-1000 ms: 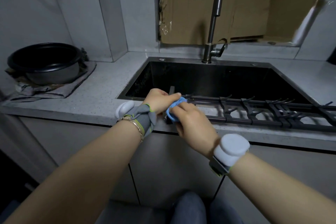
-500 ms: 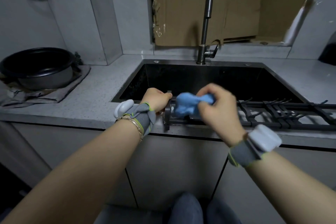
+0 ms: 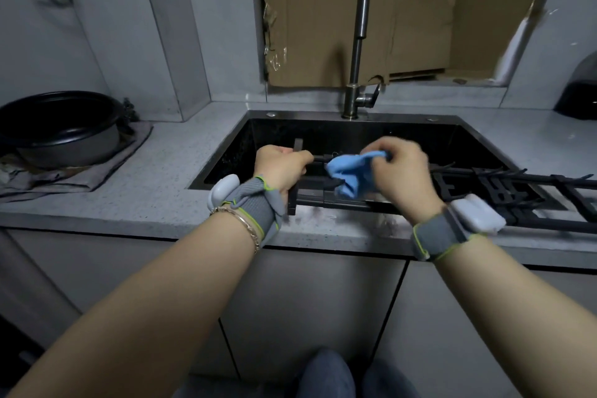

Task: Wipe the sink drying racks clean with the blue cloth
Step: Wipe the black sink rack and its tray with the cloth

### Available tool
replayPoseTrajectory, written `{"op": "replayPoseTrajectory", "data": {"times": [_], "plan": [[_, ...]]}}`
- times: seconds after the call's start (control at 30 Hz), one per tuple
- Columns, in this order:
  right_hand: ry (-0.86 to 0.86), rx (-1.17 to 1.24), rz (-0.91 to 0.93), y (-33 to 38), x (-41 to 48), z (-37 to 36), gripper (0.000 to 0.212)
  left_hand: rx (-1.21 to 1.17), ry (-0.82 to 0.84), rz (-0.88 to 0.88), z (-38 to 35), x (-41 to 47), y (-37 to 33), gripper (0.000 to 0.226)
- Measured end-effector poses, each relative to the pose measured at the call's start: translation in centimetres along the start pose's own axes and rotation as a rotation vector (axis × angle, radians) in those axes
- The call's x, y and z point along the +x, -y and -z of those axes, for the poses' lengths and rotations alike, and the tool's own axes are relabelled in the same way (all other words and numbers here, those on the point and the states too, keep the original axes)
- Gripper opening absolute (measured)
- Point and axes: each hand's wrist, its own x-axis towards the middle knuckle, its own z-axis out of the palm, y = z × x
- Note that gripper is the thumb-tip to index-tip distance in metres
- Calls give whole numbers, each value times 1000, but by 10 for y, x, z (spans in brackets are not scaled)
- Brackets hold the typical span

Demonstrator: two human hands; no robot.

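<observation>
Head view: the black rack [image 3: 504,186] lies along the sink's [image 3: 323,115] front edge, reaching toward its right corner. The left hand [image 3: 281,168] curls round the rack's left end. Just beside it, the right hand [image 3: 400,171] pinches the bunched blue cloth [image 3: 352,171], which drapes over the rack's bars.

Head cam, looks fwd/down, close over sink [image 3: 226,152] edge.

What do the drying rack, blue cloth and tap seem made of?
Drying rack: likely metal, matte black coating; thin rigid bars. Blue cloth: soft fabric, perhaps microfibre; it bunches and folds. Tap: brushed steel, by its dull grey sheen.
</observation>
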Motion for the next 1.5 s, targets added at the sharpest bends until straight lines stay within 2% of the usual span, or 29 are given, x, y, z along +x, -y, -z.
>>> {"op": "replayPoseTrajectory", "data": {"times": [0.07,0.13,0.27,0.37,0.47,0.63,0.7,0.77,0.83,0.9,0.97,1.0,1.13,1.23,1.27,1.37,1.4,1.43,1.5], "plan": [[-140,135,-35,9,13,12,32,-14,7,-48,0,-2,-8,39],[-132,198,-13,21,28,19,34,-71,2,-108,-1,-3,-17,39],[159,26,225,40,43,11,46,-176,13,-180,-5,-10,-32,22],[354,-193,355,40,53,9,46,-190,-14,-213,-4,-8,-35,22],[479,-250,251,40,66,32,28,-151,-39,-243,-1,-7,-38,19],[495,-636,100,29,81,65,27,-99,-13,-234,0,-6,-42,14],[401,-514,96,30,84,65,27,-113,1,-220,-3,-8,-48,20],[353,-228,117,41,82,55,30,-134,16,-196,-4,-8,-54,29],[524,-105,143,53,78,43,33,-152,30,-178,-7,-9,-58,25],[702,-187,197,56,76,35,30,-158,16,-159,-6,-9,-57,16],[749,-221,214,49,79,39,15,-168,2,-146,-3,-7,-53,18],[740,-236,214,42,80,44,11,-173,4,-148,-2,-5,-52,19],[664,-440,261,20,82,63,16,-159,13,-170,0,-5,-53,18],[512,-551,338,17,84,71,20,-143,10,-201,-4,-6,-61,23],[400,-499,363,18,84,73,22,-140,6,-213,-4,-5,-64,24],[-60,-142,350,31,74,78,25,-152,-12,-235,-1,-1,-69,27],[-117,-39,361,39,66,78,27,-168,-16,-239,-1,0,-67,28],[-79,6,405,47,58,74,29,-179,-25,-239,-1,0,-66,30],[153,-43,538,58,32,57,30,-208,-24,-238,-5,-2,-66,32]]}}
